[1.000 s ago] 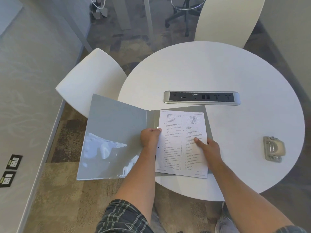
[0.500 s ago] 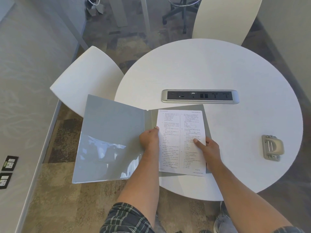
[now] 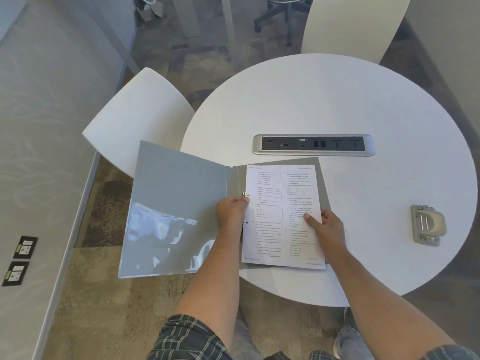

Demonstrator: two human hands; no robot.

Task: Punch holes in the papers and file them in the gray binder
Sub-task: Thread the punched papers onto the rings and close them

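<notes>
The left hand (image 3: 232,211) has stayed curled at the papers' (image 3: 283,216) left edge beside the binder's (image 3: 176,209) spine. A second ago it covered the upper ring; now a small metal ring (image 3: 244,193) shows just above its knuckles. Whether it pinches the sheet or only presses it I cannot tell. The right hand (image 3: 326,226) holds the papers' right edge as before, thumb on top and fingers seemingly beneath.

The papers have shifted very little and lie on the open binder's right half, with one punched hole (image 3: 246,222) showing below the left hand, not yet on a ring. I judge the threading still unfinished.

Farther right on the table (image 3: 337,100), the punch (image 3: 426,224) sits untouched, well apart.
</notes>
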